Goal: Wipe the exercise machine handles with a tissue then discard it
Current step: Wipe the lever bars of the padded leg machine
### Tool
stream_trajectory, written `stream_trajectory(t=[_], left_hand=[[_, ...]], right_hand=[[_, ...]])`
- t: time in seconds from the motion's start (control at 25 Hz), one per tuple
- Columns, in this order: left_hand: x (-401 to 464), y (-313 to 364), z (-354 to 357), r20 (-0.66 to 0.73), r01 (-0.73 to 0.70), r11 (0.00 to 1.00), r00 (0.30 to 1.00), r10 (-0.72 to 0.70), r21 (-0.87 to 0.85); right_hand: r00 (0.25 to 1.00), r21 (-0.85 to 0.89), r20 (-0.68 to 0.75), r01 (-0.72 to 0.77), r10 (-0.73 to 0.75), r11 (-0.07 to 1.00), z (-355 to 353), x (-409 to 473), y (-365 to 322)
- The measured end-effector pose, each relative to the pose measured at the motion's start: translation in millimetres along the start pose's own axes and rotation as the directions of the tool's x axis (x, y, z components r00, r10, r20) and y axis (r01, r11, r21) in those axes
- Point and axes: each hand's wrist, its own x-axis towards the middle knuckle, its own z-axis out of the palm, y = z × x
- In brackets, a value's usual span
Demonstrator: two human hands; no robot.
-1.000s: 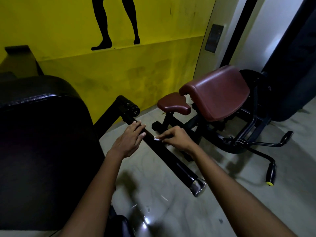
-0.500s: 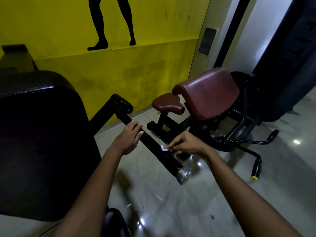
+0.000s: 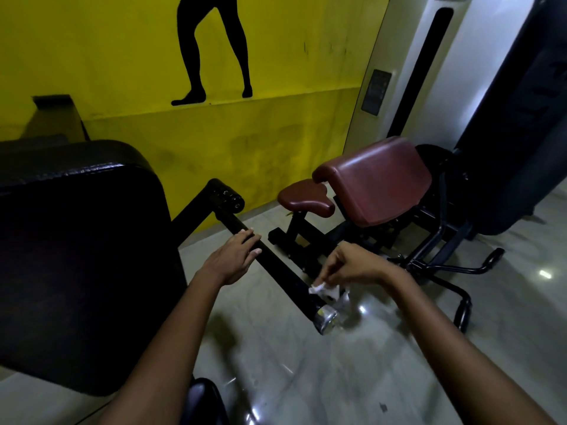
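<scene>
Head view: a gym corner with a glossy grey floor and a yellow wall at the far side, bearing a black silhouette of legs.
Handle: a long black machine handle runs from a black pivot block at far left down toward near right, ending in a shiny metal cap.
Left hand: the left hand rests on the handle's upper part, fingers laid fairly straight over the bar, not curled round it.
Right hand: the right hand pinches a small white tissue between curled fingertips.
Tissue: it touches the handle close to the metal cap, well apart from the left hand.
Black pad: a large black padded cushion fills the left side.
Other machine: on the right stands a bench with a maroon seat and a maroon arm pad on a black frame.
</scene>
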Motion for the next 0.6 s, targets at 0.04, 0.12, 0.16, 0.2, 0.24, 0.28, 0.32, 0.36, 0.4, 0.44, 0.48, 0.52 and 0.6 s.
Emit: stream_trajectory(t=[0.04,0.12,0.16,0.2,0.24,0.28,0.32,0.36,0.4,0.44,0.48,0.52,0.6], left_hand=[[1,-1,0,0.000,-0.001,1.000,1.000,0.001,0.008],[2,-4,-2,-0.014,-0.012,1.000,1.000,0.012,0.019],[3,-6,-2,-0.020,-0.014,1.000,1.000,0.014,0.016],[3,-8,-2,-0.025,-0.010,1.000,1.000,0.010,0.006],[4,-9,-2,-0.028,-0.001,1.000,1.000,0.001,-0.010],[5,-11,-2,-0.034,0.012,1.000,0.999,-0.012,-0.027],[7,-12,-1,-0.043,0.027,0.999,0.999,-0.028,-0.044],[8,-13,0,-0.052,0.043,0.997,0.998,-0.046,-0.062],[10,-14,2,-0.060,0.058,0.995,0.996,-0.063,-0.079],[11,-14,3,-0.066,0.072,0.993,0.995,-0.078,-0.097],[12,-14,4,-0.072,0.084,0.990,0.993,-0.093,-0.115],[13,-16,5,-0.076,0.097,0.986,0.991,-0.108,-0.134],[15,-18,7,-0.085,0.104,0.981,0.989,-0.119,-0.166]], right_hand=[[0.990,-0.062,-0.130,0.045,-0.053,0.997,6,4,-4],[0.945,-0.173,-0.267,0.147,-0.190,0.974,23,16,-16],[0.930,-0.234,-0.261,0.199,-0.259,0.952,31,25,-21],[0.921,-0.302,-0.228,0.241,-0.315,0.922,37,37,-23],[0.915,-0.375,-0.186,0.271,-0.358,0.887,42,51,-24],[0.908,-0.443,-0.148,0.294,-0.393,0.847,46,64,-24],[0.900,-0.501,-0.117,0.312,-0.420,0.807,49,76,-26],[0.893,-0.551,-0.080,0.330,-0.442,0.766,50,87,-27],[0.888,-0.604,-0.026,0.353,-0.460,0.715,52,95,-29],[0.877,-0.656,0.031,0.380,-0.479,0.653,53,101,-31],[0.864,-0.705,0.088,0.405,-0.495,0.582,54,103,-33],[0.842,-0.737,0.133,0.436,-0.523,0.516,53,104,-36],[0.786,-0.783,0.188,0.481,-0.589,0.394,50,100,-39]])
